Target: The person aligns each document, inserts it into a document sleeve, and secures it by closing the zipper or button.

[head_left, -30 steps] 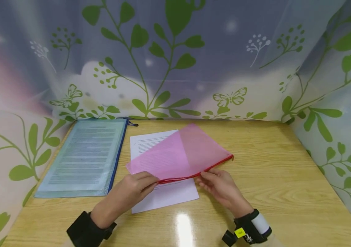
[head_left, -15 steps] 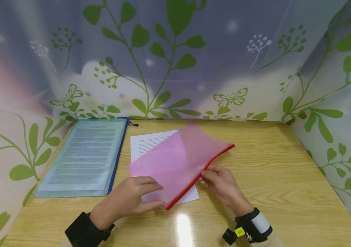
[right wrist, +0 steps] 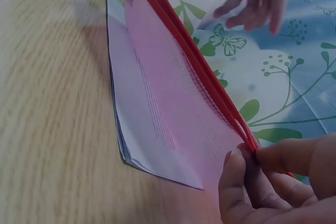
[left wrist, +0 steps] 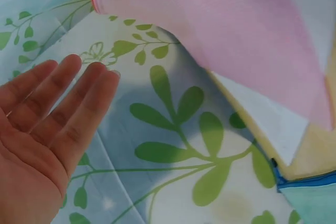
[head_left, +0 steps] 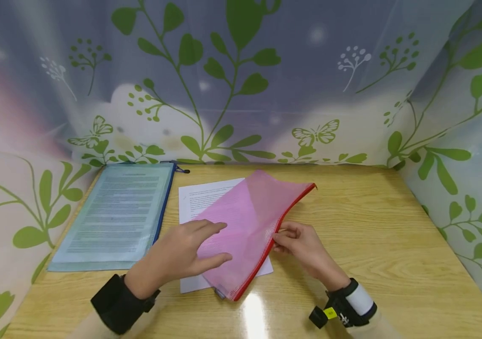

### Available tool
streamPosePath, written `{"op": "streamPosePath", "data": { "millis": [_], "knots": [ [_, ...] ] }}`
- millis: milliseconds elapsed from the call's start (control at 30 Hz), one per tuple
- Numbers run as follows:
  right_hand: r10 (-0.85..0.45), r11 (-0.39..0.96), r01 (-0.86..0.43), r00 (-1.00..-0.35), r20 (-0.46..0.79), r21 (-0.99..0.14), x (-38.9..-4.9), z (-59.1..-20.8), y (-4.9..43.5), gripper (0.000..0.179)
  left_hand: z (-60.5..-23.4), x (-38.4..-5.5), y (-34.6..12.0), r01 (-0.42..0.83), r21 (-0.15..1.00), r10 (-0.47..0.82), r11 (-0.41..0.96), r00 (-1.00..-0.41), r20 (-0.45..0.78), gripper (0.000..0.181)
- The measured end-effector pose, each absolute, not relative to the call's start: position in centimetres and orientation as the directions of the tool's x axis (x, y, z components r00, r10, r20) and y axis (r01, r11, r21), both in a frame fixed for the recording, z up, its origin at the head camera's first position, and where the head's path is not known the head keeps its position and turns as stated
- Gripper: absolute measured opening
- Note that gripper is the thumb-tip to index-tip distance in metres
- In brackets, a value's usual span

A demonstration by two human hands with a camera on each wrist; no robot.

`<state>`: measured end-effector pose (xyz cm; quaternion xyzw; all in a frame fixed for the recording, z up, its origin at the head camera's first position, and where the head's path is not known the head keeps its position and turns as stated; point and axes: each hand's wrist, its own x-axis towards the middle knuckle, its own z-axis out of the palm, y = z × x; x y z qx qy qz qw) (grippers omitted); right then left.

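A pink translucent zip pouch with a red zipper edge lies slanted over white printed sheets. My right hand pinches the red zipper edge near its middle; the right wrist view shows thumb and fingertips on the zipper, with the printed sheets under the pouch. My left hand is spread over the pouch's left part, fingers apart and holding nothing. In the left wrist view its fingers are straight, away from the pink pouch. A small grey tab sticks out at the pouch's near corner.
To the left lies a blue-green zip pouch with printed paper inside, its blue zipper pull at the far corner. A leaf-patterned curtain borders the wooden table at the back and sides.
My left hand has let go of the zipper edge, its fingers now spread. The pink pouch's near corner has swung toward me, and its far zipper end has risen. My right hand keeps its pinch.
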<state>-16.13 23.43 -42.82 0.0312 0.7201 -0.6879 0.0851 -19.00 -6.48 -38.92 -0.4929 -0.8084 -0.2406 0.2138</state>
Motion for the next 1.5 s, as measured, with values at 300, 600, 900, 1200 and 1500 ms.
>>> {"op": "streamPosePath", "data": {
  "millis": [300, 600, 900, 1200, 1500],
  "knots": [
    [-0.1, 0.147, 0.101, -0.988, -0.116, -0.984, -16.2, -42.3, 23.5, 0.023, -36.3, -20.5, -4.3, 0.899, 0.11, 0.693, 0.423, -0.399, 0.601, 0.061],
    [-0.119, 0.171, 0.086, -0.987, -0.107, -0.982, -16.2, -42.2, 23.3, 0.022, -33.5, -22.0, -1.1, 0.906, 0.094, 0.764, 0.412, -0.4, 0.506, 0.057],
    [-0.098, 0.179, 0.097, -0.988, -0.116, -0.979, -16.0, -42.1, 23.4, 0.021, -33.7, -23.2, 2.7, 0.94, 0.068, 0.831, 0.335, -0.329, 0.448, 0.033],
    [-0.115, 0.189, 0.084, -0.988, -0.107, -0.978, -15.9, -42.1, 23.3, 0.025, -35.5, -23.9, 5.5, 0.912, 0.164, 0.862, 0.377, -0.409, 0.298, 0.026],
    [-0.126, 0.19, 0.056, -0.989, -0.081, -0.98, -16.0, -42.4, 23.0, 0.021, -37.3, -23.3, 6.8, 0.884, 0.172, 0.86, 0.435, -0.464, 0.21, 0.033]
  ]
}}
